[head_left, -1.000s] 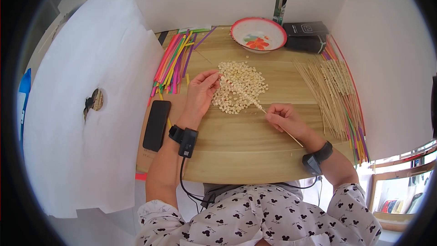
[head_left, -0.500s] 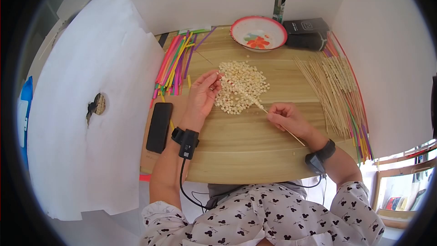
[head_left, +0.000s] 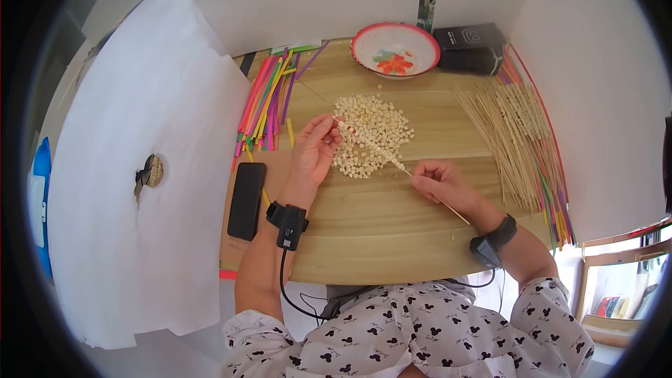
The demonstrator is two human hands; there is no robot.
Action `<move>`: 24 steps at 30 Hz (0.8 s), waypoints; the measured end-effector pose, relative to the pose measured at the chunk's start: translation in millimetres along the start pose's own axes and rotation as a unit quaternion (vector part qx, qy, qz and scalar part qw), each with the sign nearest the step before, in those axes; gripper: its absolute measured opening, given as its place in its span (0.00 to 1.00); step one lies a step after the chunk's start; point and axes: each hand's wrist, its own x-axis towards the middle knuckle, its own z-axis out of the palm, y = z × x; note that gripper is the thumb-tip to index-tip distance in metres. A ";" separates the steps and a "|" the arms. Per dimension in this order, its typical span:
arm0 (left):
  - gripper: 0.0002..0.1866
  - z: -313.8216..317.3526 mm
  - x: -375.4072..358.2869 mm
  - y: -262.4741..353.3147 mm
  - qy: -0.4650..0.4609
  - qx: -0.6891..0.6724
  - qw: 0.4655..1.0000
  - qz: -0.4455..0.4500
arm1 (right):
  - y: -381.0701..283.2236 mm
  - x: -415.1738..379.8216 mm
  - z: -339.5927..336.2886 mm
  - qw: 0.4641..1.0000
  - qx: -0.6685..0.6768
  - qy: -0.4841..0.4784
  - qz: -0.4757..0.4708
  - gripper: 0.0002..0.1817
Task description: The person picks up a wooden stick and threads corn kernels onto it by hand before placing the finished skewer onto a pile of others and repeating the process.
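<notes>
A thin wooden stick (head_left: pixel 451 208) slants over the table, its upper part strung with small pale pieces and a few red bits. My right hand (head_left: pixel 442 182) is closed round the stick below the strung pieces. At the stick's upper end, my left hand (head_left: pixel 317 145) pinches with thumb and fingertips; whether it grips the tip or a small piece is too small to tell. Beneath the stick lies a loose pile of pale pieces (head_left: pixel 378 122).
Coloured strips (head_left: pixel 266 101) and a black phone (head_left: pixel 246 201) lie at the left. A red-rimmed bowl (head_left: pixel 428 63) and a black box (head_left: pixel 470 49) stand at the back. Bare sticks (head_left: pixel 490 143) and strung sticks (head_left: pixel 525 122) lie right, between white panels (head_left: pixel 140 252).
The view has shifted slightly. Both hands keep nearly the same positions on the stick, with the left hand's fingers slightly lower and a little changed in pose.
</notes>
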 end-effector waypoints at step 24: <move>0.08 -7.9 0.4 -2.2 -0.001 -0.010 1.000 -0.016 | -4.7 0.4 -1.7 0.999 0.016 0.002 0.031 0.09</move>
